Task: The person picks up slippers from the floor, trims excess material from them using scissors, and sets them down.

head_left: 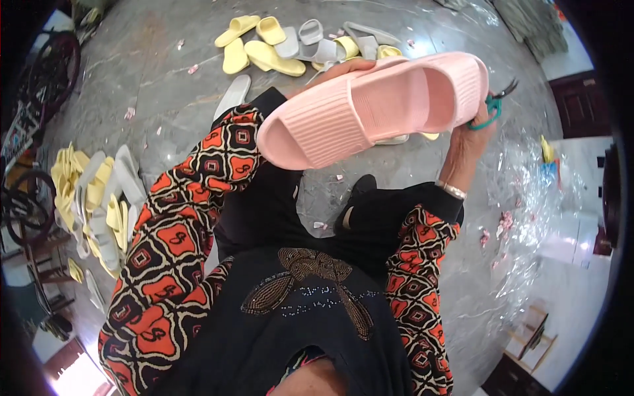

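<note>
Pink slide slippers (323, 122) are held up in front of me, with a ribbed strap at each end; they look like a pair fitted into each other. My left hand (340, 68) grips them along the far edge, its fingers mostly hidden behind the pink sole. At their right end my right hand (472, 135) holds small green-handled snips (494, 109), with dark blades pointing up and away. The right fingers are partly hidden behind the slipper, and I cannot tell how firmly they touch it.
Yellow and grey slippers (274, 58) lie on the grey floor ahead. Another heap of slippers (99, 198) is at the left, near bicycles (33, 204). Clear plastic sheeting (515, 218) and pink scraps (505, 223) cover floor at the right.
</note>
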